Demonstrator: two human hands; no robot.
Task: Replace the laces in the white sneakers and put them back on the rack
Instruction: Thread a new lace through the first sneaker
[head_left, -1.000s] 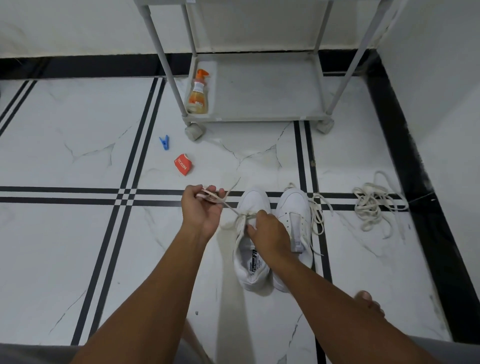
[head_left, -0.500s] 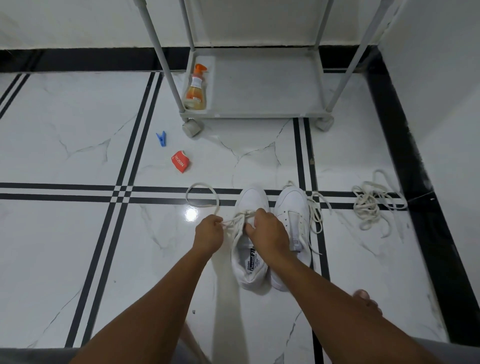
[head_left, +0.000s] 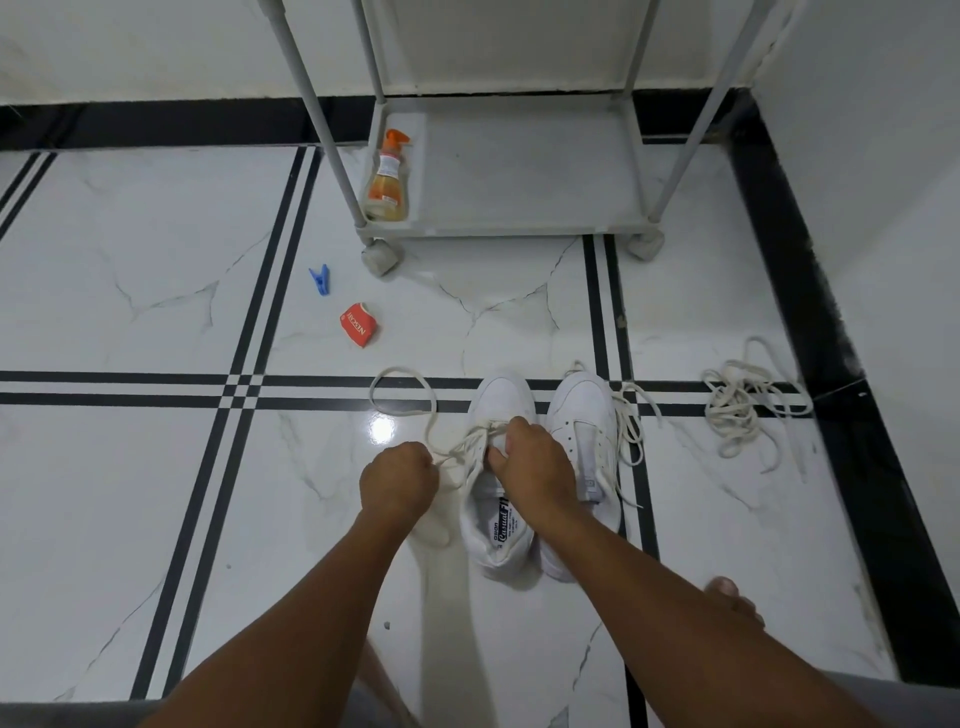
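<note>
The two white sneakers are standing side by side on the floor, toes pointing toward 12 o'clock, probably so both can be laced from behind without being turned. The left sneaker (head_left: 500, 470) is the one being worked on: the left hand (head_left: 399, 484) is curling closed around one end of its lace (head_left: 415, 400), just off the shoe's side at 9 o'clock, and the slack is looping out across the tile toward 11 o'clock. The right hand (head_left: 535, 465) is resting over the tongue and eyelets, thumb and fingers pinching where the lace is crossing, seemingly to steady the shoe and feed the lace while the other hand is drawing it through.

The right sneaker (head_left: 584, 441) is sitting touching its partner at 3 o'clock of the right hand, with a lace trailing loosely down its outer side, so it is likely not finished. A tangled pile of laces (head_left: 743, 410) is lying well apart at 2 o'clock, presumably set aside out of the way. The rack (head_left: 519, 171) is waiting at 12 o'clock against the wall, a spray bottle (head_left: 388, 179) standing in its bottom shelf's left corner.
</note>
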